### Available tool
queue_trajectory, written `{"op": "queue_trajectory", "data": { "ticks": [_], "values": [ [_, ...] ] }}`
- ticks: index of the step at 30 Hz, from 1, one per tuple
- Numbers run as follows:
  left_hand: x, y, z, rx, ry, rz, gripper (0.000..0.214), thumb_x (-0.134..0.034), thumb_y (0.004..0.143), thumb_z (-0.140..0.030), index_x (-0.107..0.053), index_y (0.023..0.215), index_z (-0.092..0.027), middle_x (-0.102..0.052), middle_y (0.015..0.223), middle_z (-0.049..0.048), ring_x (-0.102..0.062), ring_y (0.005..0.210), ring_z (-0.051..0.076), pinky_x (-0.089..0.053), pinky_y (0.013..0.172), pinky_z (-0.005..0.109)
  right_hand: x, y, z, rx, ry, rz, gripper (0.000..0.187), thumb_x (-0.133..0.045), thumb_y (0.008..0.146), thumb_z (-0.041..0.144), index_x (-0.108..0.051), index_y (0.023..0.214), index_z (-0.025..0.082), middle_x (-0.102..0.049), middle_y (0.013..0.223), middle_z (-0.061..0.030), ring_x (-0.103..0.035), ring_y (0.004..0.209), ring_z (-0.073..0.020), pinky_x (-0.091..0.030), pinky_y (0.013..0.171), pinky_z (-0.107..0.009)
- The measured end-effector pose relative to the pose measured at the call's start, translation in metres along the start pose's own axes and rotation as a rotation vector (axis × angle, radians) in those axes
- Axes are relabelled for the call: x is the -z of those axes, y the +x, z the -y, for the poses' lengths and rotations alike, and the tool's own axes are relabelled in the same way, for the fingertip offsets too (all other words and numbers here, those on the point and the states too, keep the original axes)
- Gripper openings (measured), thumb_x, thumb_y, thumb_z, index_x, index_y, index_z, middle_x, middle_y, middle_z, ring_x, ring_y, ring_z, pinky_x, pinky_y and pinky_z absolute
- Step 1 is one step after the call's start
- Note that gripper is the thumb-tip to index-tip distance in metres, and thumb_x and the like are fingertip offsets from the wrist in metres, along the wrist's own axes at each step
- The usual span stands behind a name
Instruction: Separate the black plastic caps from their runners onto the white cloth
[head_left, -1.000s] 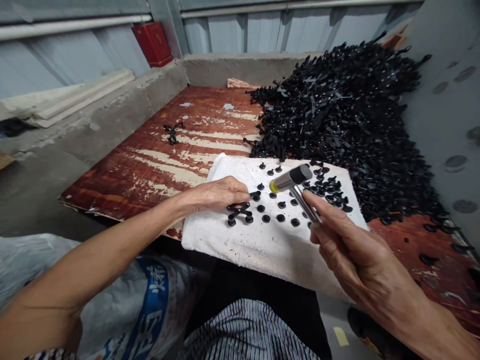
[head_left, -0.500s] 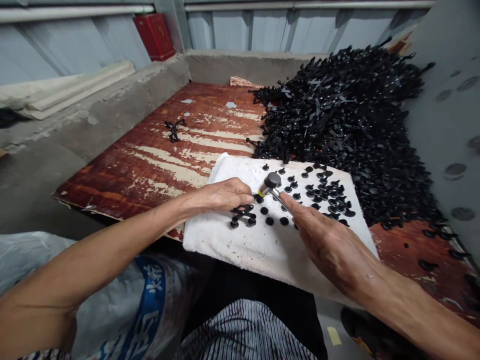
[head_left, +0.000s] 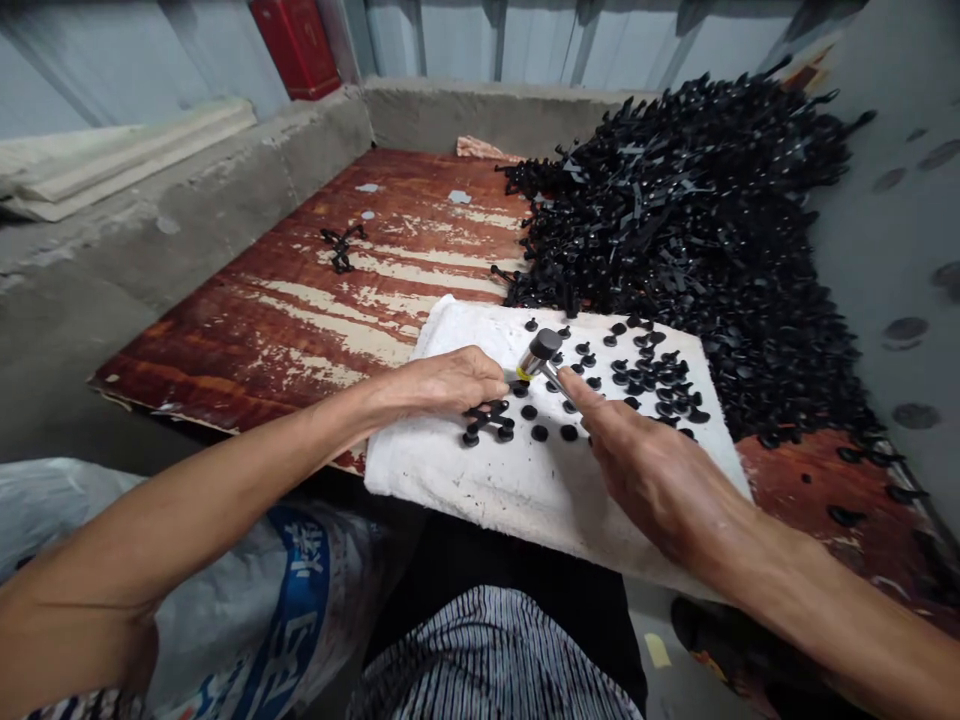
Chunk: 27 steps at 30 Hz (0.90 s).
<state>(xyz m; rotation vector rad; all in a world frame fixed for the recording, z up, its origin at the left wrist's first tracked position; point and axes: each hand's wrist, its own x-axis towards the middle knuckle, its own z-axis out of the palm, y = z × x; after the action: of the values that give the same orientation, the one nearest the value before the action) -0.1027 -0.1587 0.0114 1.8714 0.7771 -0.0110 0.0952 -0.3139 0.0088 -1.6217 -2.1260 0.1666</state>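
My right hand (head_left: pixel 622 425) is wrapped round the metal handle of a small mallet (head_left: pixel 541 352) with a black face and a yellow ring. The mallet head is raised slightly above the white cloth (head_left: pixel 450 480), close to the fingertips of my left hand (head_left: pixel 465 380). Those left fingers are closed on a black branched plastic part (head_left: pixel 491 420) with round feet, which rests on the cloth; its far end is hidden under the fingers. Just right of it stand several small black disc-shaped pieces with stubby stems (head_left: pixel 529 412).
A large heap of black plastic parts (head_left: pixel 675 220) covers the right of the worn red board (head_left: pixel 247 360). Another black branched part (head_left: pixel 343 248) lies at the left. A concrete ledge (head_left: pixel 480 112) borders the back, and a plastic sack (head_left: pixel 225 600) is below left.
The camera view has tilted a little, so the scene sits slightly higher in the picture. Both hands keep nearly the same place, the mallet still beside my left fingers.
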Motion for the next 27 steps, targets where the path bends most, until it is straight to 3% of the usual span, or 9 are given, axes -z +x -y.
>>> {"op": "queue_trajectory", "data": {
  "ticks": [3,5,7,10,12,16,18,21,27],
  "values": [
    [0.005,-0.006,-0.010,-0.024,-0.002,0.010,0.031,-0.055,0.083,-0.026,-0.044,0.055,-0.018,-0.037,0.053,-0.0037,-0.030,0.047,0.007,-0.021,0.046,0.024,0.013,0.016,0.007,-0.069,0.110,-0.012,0.049,-0.034,0.093,0.022,-0.048,0.138,0.009,-0.063,0.072,-0.0062,-0.058,0.057,-0.0184,-0.050,0.054,-0.033],
    [0.007,-0.012,-0.020,-0.084,-0.013,0.045,0.031,-0.054,0.084,-0.029,-0.045,0.057,-0.018,-0.039,0.055,-0.0039,-0.030,0.048,0.007,-0.023,0.047,0.023,0.021,0.027,0.012,-0.204,0.249,-0.017,0.038,-0.041,0.094,0.037,-0.058,0.116,0.011,-0.053,0.062,-0.0005,-0.049,0.050,-0.0145,-0.044,0.048,-0.029],
    [0.005,-0.017,-0.031,-0.150,-0.011,0.117,0.030,-0.051,0.086,-0.032,-0.047,0.061,-0.017,-0.041,0.057,-0.0039,-0.032,0.050,0.007,-0.025,0.048,0.022,0.023,0.036,0.017,-0.331,0.437,0.049,0.035,-0.051,0.088,0.050,-0.057,0.094,0.016,-0.044,0.056,0.0044,-0.040,0.044,-0.0107,-0.036,0.042,-0.025],
    [-0.002,-0.025,-0.041,-0.206,0.051,0.197,0.028,-0.049,0.086,-0.033,-0.049,0.064,-0.017,-0.044,0.060,-0.0036,-0.037,0.052,0.008,-0.029,0.050,0.021,0.015,0.038,0.023,-0.439,0.769,0.154,0.036,-0.062,0.079,0.053,-0.050,0.082,0.020,-0.040,0.052,0.0080,-0.035,0.039,-0.0075,-0.031,0.036,-0.022],
    [-0.004,-0.032,-0.042,-0.214,0.110,0.105,0.027,-0.049,0.087,-0.036,-0.052,0.068,-0.017,-0.047,0.063,-0.0032,-0.040,0.055,0.008,-0.031,0.052,0.021,0.009,0.032,0.028,-0.512,0.928,0.159,0.034,-0.062,0.078,0.052,-0.049,0.081,0.021,-0.040,0.049,0.0093,-0.034,0.036,-0.0070,-0.030,0.035,-0.021],
    [-0.003,-0.056,-0.029,-0.148,0.241,-0.340,0.036,-0.043,0.092,-0.048,-0.058,0.080,-0.017,-0.056,0.073,0.0001,-0.049,0.067,0.013,-0.036,0.059,0.023,0.006,0.011,0.032,-0.641,0.956,-0.035,0.037,-0.061,0.079,0.055,-0.046,0.079,0.021,-0.042,0.045,0.0089,-0.035,0.034,-0.0068,-0.027,0.033,-0.019],
    [-0.007,-0.066,-0.020,-0.103,0.215,-0.355,0.042,-0.037,0.094,-0.050,-0.060,0.082,-0.016,-0.060,0.077,0.0027,-0.053,0.071,0.015,-0.039,0.063,0.025,0.007,0.005,0.034,-0.654,0.926,-0.114,0.039,-0.062,0.078,0.057,-0.045,0.078,0.022,-0.045,0.044,0.0081,-0.037,0.033,-0.0070,-0.028,0.033,-0.019],
    [-0.023,-0.070,-0.018,-0.110,0.136,-0.243,0.046,-0.033,0.095,-0.050,-0.060,0.078,-0.016,-0.062,0.076,0.0033,-0.055,0.072,0.015,-0.041,0.066,0.025,0.002,0.001,0.040,-0.621,0.919,-0.147,0.038,-0.062,0.079,0.056,-0.045,0.076,0.022,-0.044,0.043,0.0084,-0.037,0.033,-0.0071,-0.028,0.033,-0.019],
    [-0.045,-0.054,-0.037,0.039,-0.136,-0.196,0.024,-0.045,0.091,-0.030,-0.055,0.076,-0.015,-0.060,0.066,-0.0002,-0.050,0.054,0.009,-0.036,0.052,0.020,-0.015,-0.003,0.053,-0.513,0.954,-0.023,0.035,-0.058,0.084,0.053,-0.046,0.076,0.021,-0.041,0.044,0.0093,-0.035,0.032,-0.0065,-0.025,0.033,-0.020]
  ]
}}
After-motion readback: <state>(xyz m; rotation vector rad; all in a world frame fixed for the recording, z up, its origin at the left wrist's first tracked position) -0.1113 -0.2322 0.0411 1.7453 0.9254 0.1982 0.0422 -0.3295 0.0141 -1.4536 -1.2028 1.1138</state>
